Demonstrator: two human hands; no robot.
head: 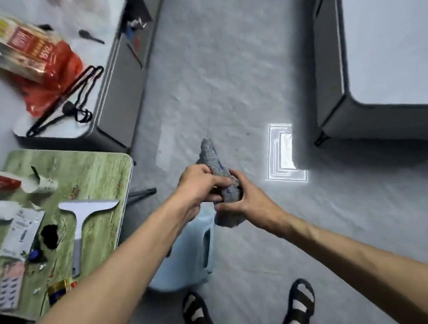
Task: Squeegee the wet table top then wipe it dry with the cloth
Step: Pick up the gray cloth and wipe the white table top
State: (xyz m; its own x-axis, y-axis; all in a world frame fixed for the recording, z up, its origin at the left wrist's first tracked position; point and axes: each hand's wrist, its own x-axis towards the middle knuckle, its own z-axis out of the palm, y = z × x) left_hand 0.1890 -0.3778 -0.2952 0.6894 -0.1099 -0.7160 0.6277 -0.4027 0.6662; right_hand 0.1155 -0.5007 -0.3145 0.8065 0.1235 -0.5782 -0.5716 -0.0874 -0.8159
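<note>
Your left hand [199, 184] and right hand [243, 197] both clench the twisted cloth [220, 172] above the bucket [191, 259], well clear of the table [91, 169] at 9 o'clock, where the squeegee [82, 220] lies. Wring poorly and you'll likely smear water back.

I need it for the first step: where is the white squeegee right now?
In the head view, the white T-shaped squeegee lies flat on the green wood-grain table at the left, blade away from the person, untouched by both hands, beside a black patch.
</note>
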